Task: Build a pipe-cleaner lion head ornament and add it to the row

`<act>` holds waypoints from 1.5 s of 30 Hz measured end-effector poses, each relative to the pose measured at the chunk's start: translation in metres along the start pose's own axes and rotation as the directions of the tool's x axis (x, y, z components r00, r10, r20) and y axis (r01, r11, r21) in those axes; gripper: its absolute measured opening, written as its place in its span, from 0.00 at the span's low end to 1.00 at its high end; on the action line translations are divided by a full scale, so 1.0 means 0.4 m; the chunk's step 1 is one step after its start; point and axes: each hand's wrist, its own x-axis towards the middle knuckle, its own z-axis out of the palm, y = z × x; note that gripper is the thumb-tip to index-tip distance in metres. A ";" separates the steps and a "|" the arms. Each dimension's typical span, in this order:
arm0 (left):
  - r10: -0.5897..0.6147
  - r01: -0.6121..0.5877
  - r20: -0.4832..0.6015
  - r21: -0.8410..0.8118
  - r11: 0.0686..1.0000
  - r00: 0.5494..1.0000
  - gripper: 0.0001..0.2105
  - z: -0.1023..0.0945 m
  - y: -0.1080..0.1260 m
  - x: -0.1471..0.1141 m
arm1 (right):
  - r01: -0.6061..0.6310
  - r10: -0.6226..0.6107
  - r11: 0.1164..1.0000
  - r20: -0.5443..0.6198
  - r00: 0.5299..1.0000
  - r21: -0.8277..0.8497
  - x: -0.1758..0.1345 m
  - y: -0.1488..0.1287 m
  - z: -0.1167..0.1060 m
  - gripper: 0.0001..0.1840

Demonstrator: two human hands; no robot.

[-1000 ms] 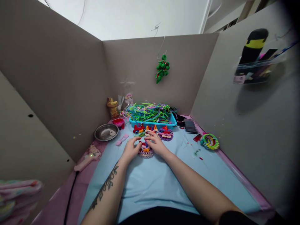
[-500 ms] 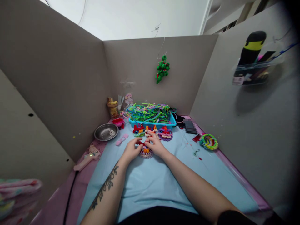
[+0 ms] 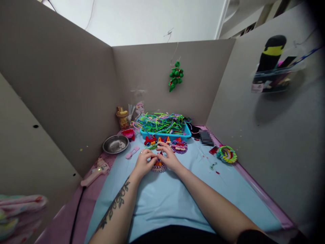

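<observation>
In the middle of the table lies a small round craft piece, fuzzy and coloured mauve, orange and red. My left hand pinches its upper left edge with thumb and fingers. On the other side my right hand grips the upper right, fingers curled over it. The fingers hide most of the upper part. Just beyond the hands sit similar colourful pieces: one red and blue, one orange and cream, and one purple and red.
A blue basket heaped with green and blue fuzzy stems stands behind. To the left are a metal bowl with white bits, a pink clip-like piece and a pink glue gun. A yellow-green ring lies right.
My left hand's fingers have drawn in over the top of the craft piece, closer to the right hand. The piece stays in place; the view has shifted slightly.
</observation>
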 end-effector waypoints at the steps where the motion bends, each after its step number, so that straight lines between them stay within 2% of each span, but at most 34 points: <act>1: -0.003 0.003 -0.002 -0.003 1.000 1.000 0.05 0.002 -0.002 0.000 | -0.001 0.001 1.000 -0.001 1.000 -0.001 0.000 -0.002 -0.001 0.09; 17: -0.028 0.028 -0.003 -0.018 0.999 1.000 0.07 0.001 0.002 0.002 | 0.026 -0.029 0.997 -0.035 0.999 -0.070 -0.002 0.002 0.001 0.09; 28: -0.042 0.042 -0.010 -0.045 0.998 0.999 0.06 0.001 -0.004 0.001 | 0.009 -0.010 1.000 -0.035 0.999 -0.028 -0.002 -0.003 -0.002 0.09; 31: -0.072 0.069 -0.116 -0.027 0.997 0.991 0.05 -0.001 -0.025 0.001 | 0.006 -0.006 1.000 -0.064 0.998 0.009 0.000 -0.007 -0.007 0.09; 34: -0.165 0.177 -0.294 0.013 0.984 0.941 0.10 -0.007 -0.056 0.002 | 0.001 0.006 0.999 -0.119 0.993 0.053 0.003 -0.008 -0.017 0.07; 37: -0.273 0.291 -0.338 0.003 0.957 0.901 0.09 -0.007 -0.081 0.004 | -0.013 0.021 0.998 -0.116 0.993 0.065 0.007 -0.003 -0.025 0.10; 40: -0.318 0.327 -0.332 -0.029 0.944 0.888 0.06 0.000 -0.089 0.006 | -0.024 0.026 0.999 -0.081 0.996 0.030 0.010 0.008 -0.023 0.10; 42: -0.302 0.306 -0.277 -0.032 0.952 0.912 0.05 0.006 -0.084 0.006 | -0.031 0.031 0.999 -0.061 0.998 -0.006 0.011 0.017 -0.014 0.09; 45: -0.272 0.259 -0.139 -0.103 0.960 0.952 0.05 0.012 -0.069 0.004 | -0.028 0.028 0.999 -0.003 1.000 -0.041 0.010 0.025 0.002 0.11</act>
